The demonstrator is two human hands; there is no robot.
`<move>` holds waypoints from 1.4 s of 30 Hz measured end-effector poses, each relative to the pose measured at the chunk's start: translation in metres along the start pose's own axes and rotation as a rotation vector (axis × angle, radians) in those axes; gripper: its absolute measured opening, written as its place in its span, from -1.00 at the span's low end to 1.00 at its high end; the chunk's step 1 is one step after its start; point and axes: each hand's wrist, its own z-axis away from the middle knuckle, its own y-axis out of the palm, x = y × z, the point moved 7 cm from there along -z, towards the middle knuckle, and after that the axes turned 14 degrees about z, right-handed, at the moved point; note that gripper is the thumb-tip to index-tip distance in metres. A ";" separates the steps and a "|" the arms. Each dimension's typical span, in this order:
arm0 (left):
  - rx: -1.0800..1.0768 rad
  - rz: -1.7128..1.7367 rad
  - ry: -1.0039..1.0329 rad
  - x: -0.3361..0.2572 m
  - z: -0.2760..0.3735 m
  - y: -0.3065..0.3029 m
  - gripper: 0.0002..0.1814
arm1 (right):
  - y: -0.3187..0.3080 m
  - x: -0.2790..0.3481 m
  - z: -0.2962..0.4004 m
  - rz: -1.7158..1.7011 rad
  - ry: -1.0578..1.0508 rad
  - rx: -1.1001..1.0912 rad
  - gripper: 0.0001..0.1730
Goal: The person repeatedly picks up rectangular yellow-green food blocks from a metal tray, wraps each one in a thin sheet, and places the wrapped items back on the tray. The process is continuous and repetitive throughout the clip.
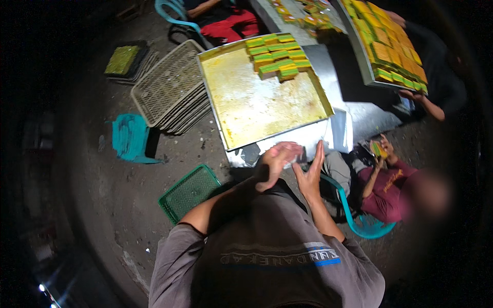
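Observation:
Both of my hands are raised in front of my chest, near the front edge of a large shallow metal tray (265, 104). My left hand (279, 161) is blurred, with its fingers stretched to the right. A small pale patch beside its fingertips is too blurred to name. Facing it, my right hand (310, 173) has its thumb and fingers apart and nothing visible in its grasp. Green-and-yellow layered cake pieces (279, 54) are grouped in the tray's far right part; the rest of its greasy bottom shows bare. The tray rests on a shiny metal tabletop (285, 138).
A co-worker's hand supports another cake tray (393, 46). A seated person (385, 188) at right holds a cake piece (378, 149). Stacked plastic crates (173, 84), a teal stool (131, 136) and a green basket (190, 190) stand left. Packed pieces (308, 15) lie on the far table.

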 end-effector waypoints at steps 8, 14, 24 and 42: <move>-0.127 -0.241 0.196 -0.040 0.033 -0.044 -0.78 | 0.056 -0.010 -0.014 -0.776 0.488 0.410 -0.78; -0.162 -0.292 -0.193 -0.038 0.051 -0.045 -0.71 | 0.071 -0.014 -0.028 -0.506 0.234 0.413 -0.84; -0.237 -0.209 -0.034 -0.043 0.015 -0.051 -0.66 | 0.120 -0.066 -0.074 -0.883 0.232 0.807 -0.55; -0.512 -0.033 0.211 -0.049 -0.003 -0.072 -0.74 | 0.104 -0.041 -0.276 0.444 -0.614 -0.001 -0.47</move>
